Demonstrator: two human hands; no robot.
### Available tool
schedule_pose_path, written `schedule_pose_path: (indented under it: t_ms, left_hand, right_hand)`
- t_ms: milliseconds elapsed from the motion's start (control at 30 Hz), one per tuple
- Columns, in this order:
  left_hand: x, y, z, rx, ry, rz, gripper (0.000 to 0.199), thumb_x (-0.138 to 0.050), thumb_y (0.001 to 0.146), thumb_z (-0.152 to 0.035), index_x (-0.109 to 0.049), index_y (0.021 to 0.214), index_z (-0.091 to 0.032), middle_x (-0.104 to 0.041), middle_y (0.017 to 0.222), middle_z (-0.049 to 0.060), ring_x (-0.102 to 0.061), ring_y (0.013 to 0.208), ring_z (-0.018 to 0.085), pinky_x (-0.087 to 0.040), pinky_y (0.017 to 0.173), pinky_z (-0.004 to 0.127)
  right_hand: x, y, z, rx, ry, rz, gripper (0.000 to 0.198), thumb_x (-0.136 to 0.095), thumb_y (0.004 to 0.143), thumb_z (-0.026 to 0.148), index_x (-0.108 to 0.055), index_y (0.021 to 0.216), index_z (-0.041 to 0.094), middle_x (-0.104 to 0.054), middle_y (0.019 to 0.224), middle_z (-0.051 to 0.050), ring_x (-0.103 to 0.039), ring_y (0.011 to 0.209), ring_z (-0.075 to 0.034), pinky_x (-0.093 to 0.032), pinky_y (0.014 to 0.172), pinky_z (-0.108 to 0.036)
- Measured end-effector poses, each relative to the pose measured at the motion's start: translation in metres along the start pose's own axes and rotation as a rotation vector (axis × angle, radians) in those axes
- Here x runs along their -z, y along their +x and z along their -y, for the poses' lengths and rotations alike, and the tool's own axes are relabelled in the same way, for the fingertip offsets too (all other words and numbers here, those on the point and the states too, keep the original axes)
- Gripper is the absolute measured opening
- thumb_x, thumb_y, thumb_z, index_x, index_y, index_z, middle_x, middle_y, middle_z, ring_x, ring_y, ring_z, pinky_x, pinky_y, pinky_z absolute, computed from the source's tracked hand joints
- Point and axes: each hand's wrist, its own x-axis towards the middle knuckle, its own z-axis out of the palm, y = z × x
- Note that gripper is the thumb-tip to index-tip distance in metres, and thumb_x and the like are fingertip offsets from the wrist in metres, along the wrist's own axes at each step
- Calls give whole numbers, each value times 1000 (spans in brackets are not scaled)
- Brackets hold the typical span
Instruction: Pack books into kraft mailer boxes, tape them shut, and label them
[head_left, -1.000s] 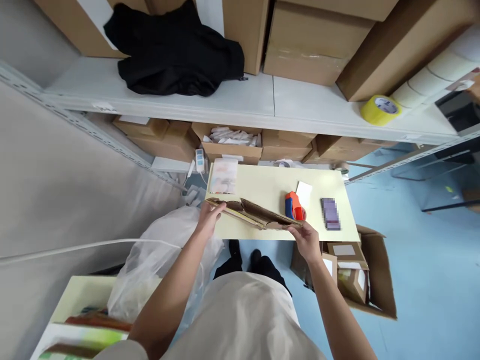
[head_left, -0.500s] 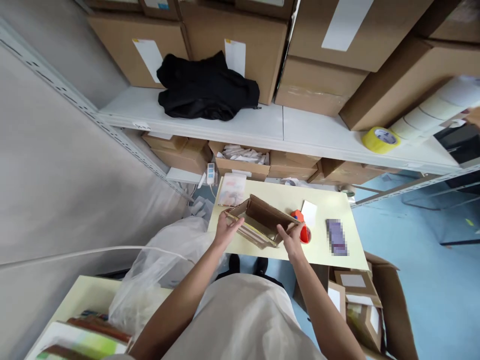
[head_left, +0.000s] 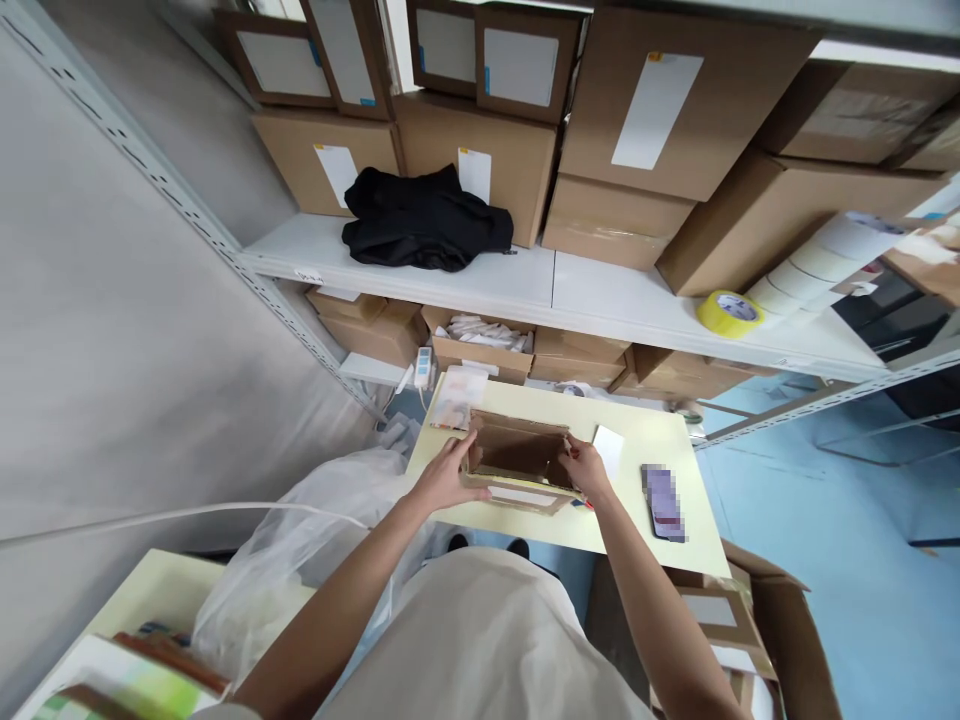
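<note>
An open-topped cardboard box (head_left: 521, 445) is held over the near part of the pale yellow table (head_left: 495, 520), its dark inside facing up. My left hand (head_left: 446, 477) grips the box's left end, thumb and fingers spread along its side. At the right end, my right hand (head_left: 585, 466) pinches the top edge. A white label strip shows on the side facing me. Beneath the box's right end, only a bit of a red item peeks out. Just beyond my right hand lies a white card (head_left: 608, 448).
A phone (head_left: 663, 502) lies on the table's right, a printed packet (head_left: 456, 396) at its back left. Shelves hold cardboard boxes (head_left: 622, 100), black cloth (head_left: 427, 220) and yellow tape (head_left: 729, 314). Clear plastic (head_left: 300, 540) bulges at left; an open carton (head_left: 787, 630) stands lower right.
The box has turned from slanted to nearly level with the table's edge and now covers most of the red item. My right hand has shifted to its top right edge. The camera view has tilted up.
</note>
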Motion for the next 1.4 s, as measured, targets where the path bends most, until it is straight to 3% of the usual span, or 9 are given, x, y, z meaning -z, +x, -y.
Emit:
schedule_pose_path:
  t_ms: [100,233,433,567,767,933,1067,1167,1400]
  left_hand:
    - [-1,6,3,-50,191,62,99,-83,51,-46,-44,139,-25,-51,115,9,-55,108,29,-46,94,38]
    - [1,4,12,-122,339,109,81,-72,69,-46,-43,139,-19,-47,122,12,-52,114,26,-43,101,39]
    - [3,-3,27,-181,378,81,55,-61,82,-40,-51,134,-25,-53,125,10,-53,111,24,-45,101,40]
    - [1,-6,33,-179,354,92,52,-59,83,-37,-51,133,-23,-52,127,10,-57,105,23,-45,101,41]
    - [-8,-5,37,-165,196,-6,29,-46,90,-31,-66,106,-18,-55,118,11,-54,113,23,-43,102,40]
    - [-29,-2,46,-38,-79,-183,51,-54,86,-31,-42,135,-21,-56,121,12,-60,104,20,-52,88,36]
    - [-33,3,55,22,-192,-187,64,-58,82,-31,-34,140,-22,-49,131,16,-62,102,20,-55,77,32]
    - [-30,2,58,21,-210,-146,74,-61,80,-29,-25,145,-23,-46,134,18,-62,102,21,-56,69,28]
    - [-30,10,62,-129,-79,-24,66,-51,84,-21,-29,146,-24,-43,138,14,-56,112,23,-58,76,30]
  right_hand:
    - [1,-1,-3,-45,-106,14,59,-70,65,37,-57,120,19,-65,74,-1,-61,65,-19,-50,66,-33]
    - [14,-17,-17,85,132,110,66,-55,79,60,-44,131,20,-65,108,-12,-64,95,-23,-51,84,-41]
    - [31,-53,-41,412,-60,396,74,-46,83,66,-36,143,24,-35,149,-13,-32,138,-31,-32,108,-51]
    - [20,-53,-32,526,-359,311,59,-55,83,56,-53,130,20,-38,146,-16,-36,134,-34,-32,107,-55]
    - [17,-49,-32,421,-338,203,39,-39,93,45,-67,96,18,-56,119,-15,-55,112,-28,-45,99,-47]
    - [15,-44,-37,232,-199,49,65,-57,82,48,-37,137,19,-45,131,-17,-60,101,-26,-55,81,-44]
    - [23,-21,-22,264,-289,219,101,-67,73,43,-4,150,25,-30,147,-17,-54,117,-31,-52,88,-47]
    - [28,-16,-16,311,-403,369,88,-64,74,34,-19,148,27,-38,146,-12,-52,122,-30,-46,100,-47]
    - [17,-40,-29,333,-547,303,54,-43,89,30,-37,142,20,-23,155,-13,-28,141,-26,-36,107,-47]
